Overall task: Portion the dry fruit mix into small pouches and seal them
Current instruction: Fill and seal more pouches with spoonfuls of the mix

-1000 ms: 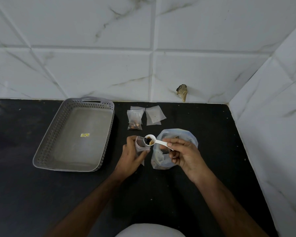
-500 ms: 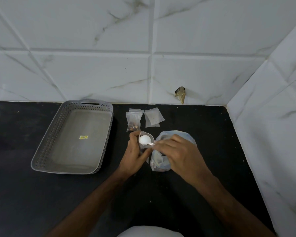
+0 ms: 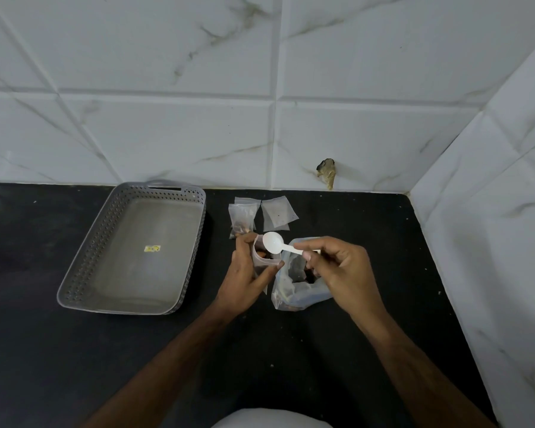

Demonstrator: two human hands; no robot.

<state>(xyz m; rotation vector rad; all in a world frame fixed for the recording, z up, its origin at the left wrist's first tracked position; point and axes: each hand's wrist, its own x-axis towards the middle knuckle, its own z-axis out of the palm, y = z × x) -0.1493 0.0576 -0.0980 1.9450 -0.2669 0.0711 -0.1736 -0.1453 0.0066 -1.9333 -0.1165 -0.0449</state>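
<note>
My left hand (image 3: 244, 273) grips a small clear pouch (image 3: 263, 257) upright, its mouth held open, with some brown fruit inside. My right hand (image 3: 342, 270) pinches the handle of a white plastic spoon (image 3: 274, 243). The spoon's bowl is turned over just above the pouch mouth and looks empty. Under my right hand stands the large clear bag of dry fruit mix (image 3: 294, 288), open at the top. Behind, a small pouch with some fruit (image 3: 241, 219) lies on the counter, and flat empty pouches (image 3: 278, 213) lie beside it.
A grey perforated plastic tray (image 3: 84, 267), holding only a yellow sticker, sits at the left on the black counter (image 3: 44, 350). White marble-tiled walls close the back and the right side. A chipped hole (image 3: 327, 173) marks the back wall.
The spoon held brown fruit beside the pouch a second ago. It then tipped over the pouch mouth and now shows an empty bowl. My left hand kept the pouch in place.
</note>
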